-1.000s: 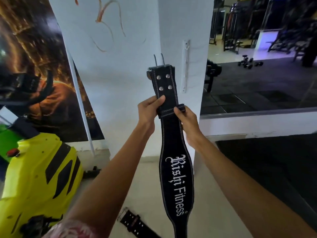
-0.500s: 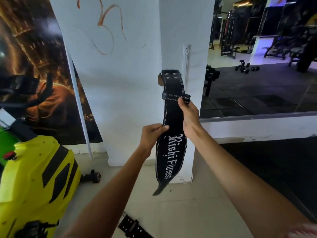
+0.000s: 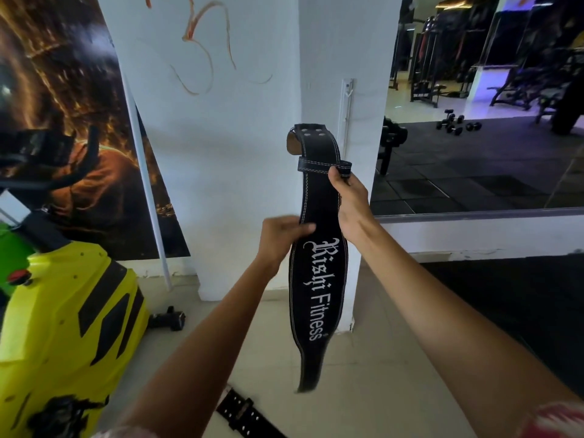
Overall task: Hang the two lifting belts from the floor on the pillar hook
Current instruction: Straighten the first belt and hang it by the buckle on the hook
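belt in hand (image 3: 317,279): black, white stitching, white gothic "Rishi Fitness" lettering
floor belt (image 3: 243,414): black, rows of punched holes
pillar (image 3: 319,74): white, orange scribble
exercise machine (image 3: 63,336): neon yellow, black panels
poster (image 3: 63,121): dark, orange-gold glow
floor (image 3: 363,390): beige tile

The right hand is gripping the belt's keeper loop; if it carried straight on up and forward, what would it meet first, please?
Probably the white hook rail on the pillar, just above the right hand holding the lifting belt; depth is unclear.
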Demonstrator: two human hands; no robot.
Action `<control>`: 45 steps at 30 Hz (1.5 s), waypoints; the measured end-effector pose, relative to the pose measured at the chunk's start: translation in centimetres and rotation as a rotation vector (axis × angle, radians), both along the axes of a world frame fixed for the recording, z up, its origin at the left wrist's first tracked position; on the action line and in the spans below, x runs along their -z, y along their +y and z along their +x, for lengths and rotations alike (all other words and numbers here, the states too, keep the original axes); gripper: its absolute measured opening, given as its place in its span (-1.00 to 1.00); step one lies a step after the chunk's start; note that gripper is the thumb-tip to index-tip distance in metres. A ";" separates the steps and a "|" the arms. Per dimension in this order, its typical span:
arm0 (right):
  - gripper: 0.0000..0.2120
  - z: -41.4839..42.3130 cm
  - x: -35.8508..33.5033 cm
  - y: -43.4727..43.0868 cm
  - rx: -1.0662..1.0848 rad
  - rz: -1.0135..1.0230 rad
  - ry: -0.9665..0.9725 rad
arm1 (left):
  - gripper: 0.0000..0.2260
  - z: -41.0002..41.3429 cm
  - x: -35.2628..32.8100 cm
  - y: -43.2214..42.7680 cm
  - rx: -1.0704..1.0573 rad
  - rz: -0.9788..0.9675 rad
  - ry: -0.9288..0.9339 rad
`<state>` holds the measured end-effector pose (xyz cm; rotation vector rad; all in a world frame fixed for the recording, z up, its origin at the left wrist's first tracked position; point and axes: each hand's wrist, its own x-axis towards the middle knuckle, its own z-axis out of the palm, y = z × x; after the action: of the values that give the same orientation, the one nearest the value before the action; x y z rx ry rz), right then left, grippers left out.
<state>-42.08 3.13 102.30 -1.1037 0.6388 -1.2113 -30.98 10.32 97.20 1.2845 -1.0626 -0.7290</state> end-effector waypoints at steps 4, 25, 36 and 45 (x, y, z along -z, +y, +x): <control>-0.76 0.0 0.1 -0.2 0.001 0.014 0.002 | -0.92 -1.4 -0.5 -0.2 -0.010 -0.068 0.083; -0.85 -6.3 8.9 2.4 -0.091 -0.132 0.437 | -0.86 -2.6 -5.3 -1.3 0.017 -0.219 0.364; -0.86 -4.6 5.8 2.3 -0.087 -0.164 0.338 | -0.92 -1.7 -7.1 -1.3 -0.001 -0.264 0.413; -0.86 -2.7 5.4 2.5 -0.044 -0.077 0.134 | -0.91 -0.9 -4.0 -0.5 -0.022 -0.239 0.284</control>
<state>-44.82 5.60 96.88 -1.2656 0.6714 -1.1389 -31.89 9.87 101.19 0.9551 -0.8736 -0.7203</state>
